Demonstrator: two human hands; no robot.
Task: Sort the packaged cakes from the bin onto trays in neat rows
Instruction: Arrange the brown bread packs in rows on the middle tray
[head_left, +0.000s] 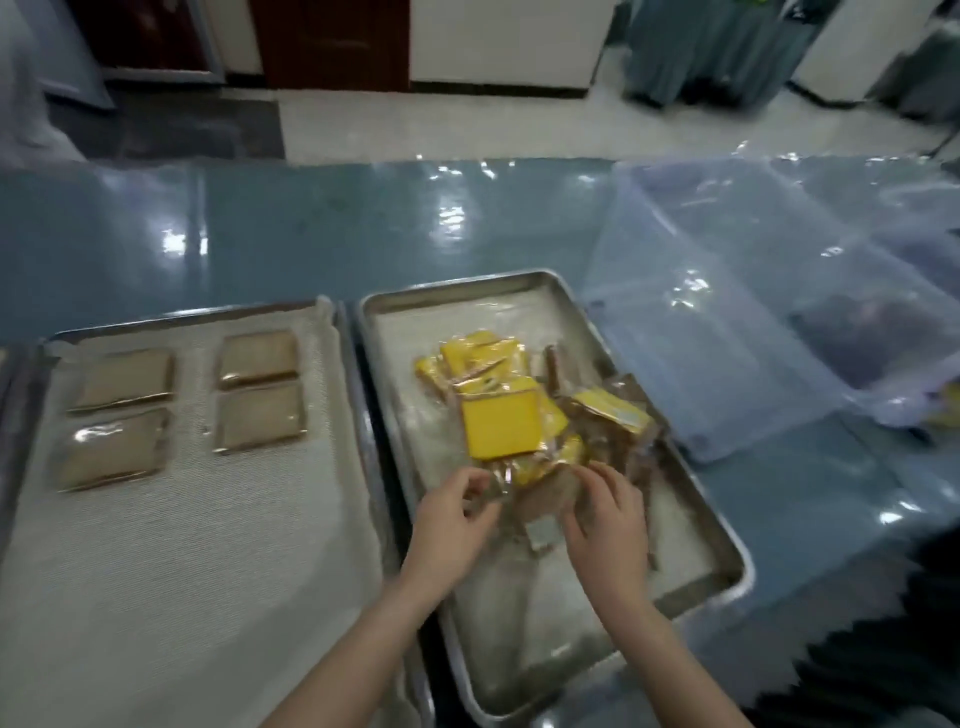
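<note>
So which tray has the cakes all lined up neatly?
The left tray, with four brown cakes in tidy rows. The right tray only holds a jumbled heap.

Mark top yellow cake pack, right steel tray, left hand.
Square yellow packaged cake (497, 427): head view, centre of top face.
Rectangular steel tray (467, 288): head view, far rim.
Left hand (451, 525): head view, back of hand.
</note>
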